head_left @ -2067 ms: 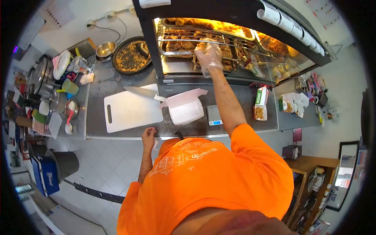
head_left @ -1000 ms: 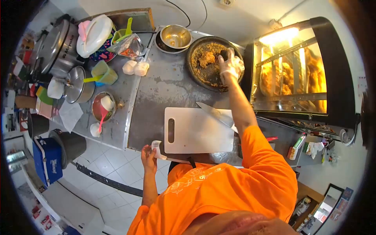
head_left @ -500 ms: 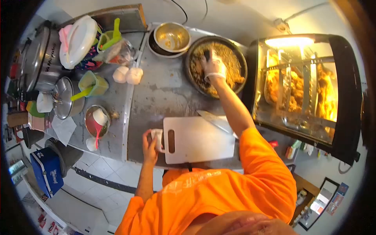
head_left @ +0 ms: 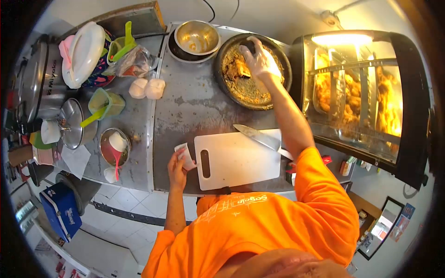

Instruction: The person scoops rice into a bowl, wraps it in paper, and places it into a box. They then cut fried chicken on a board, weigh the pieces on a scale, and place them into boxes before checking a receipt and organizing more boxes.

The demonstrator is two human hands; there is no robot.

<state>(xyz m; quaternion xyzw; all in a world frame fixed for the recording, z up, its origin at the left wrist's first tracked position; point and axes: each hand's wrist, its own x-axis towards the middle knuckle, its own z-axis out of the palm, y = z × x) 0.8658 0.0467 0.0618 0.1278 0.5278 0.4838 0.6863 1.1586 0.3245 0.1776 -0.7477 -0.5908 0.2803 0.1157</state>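
Note:
My right hand (head_left: pixel 265 63), in a clear glove, reaches over a wide dark round mortar (head_left: pixel 220 82). Its fingers curl around something dark, mostly hidden by the hand. Brown crumbly food lies in the mortar, with a larger orange-brown fried piece (head_left: pixel 237 69) left of my fingers. Low on the left, my left hand (head_left: pixel 176 169) is closed on a small white paper packet (head_left: pixel 187 156), held beside the cutting board. The white cutting board (head_left: pixel 241 164) lies before me, and a knife (head_left: pixel 257 135) rests across its upper right corner, its handle partly under my right forearm.
A lit glass warmer (head_left: pixel 301 99) with fried food stands right of the mortar. Stacked metal bowls (head_left: pixel 197 34) sit behind. To the left are two round white pieces (head_left: pixel 154 88), a green tub (head_left: pixel 109 103), a bowl with a pink spoon (head_left: pixel 116 151) and a large pot (head_left: pixel 42 92).
My right hand has shifted to the right within the mortar, uncovering the orange-brown piece. The left hand's packet now tilts more. The whole view has shifted slightly.

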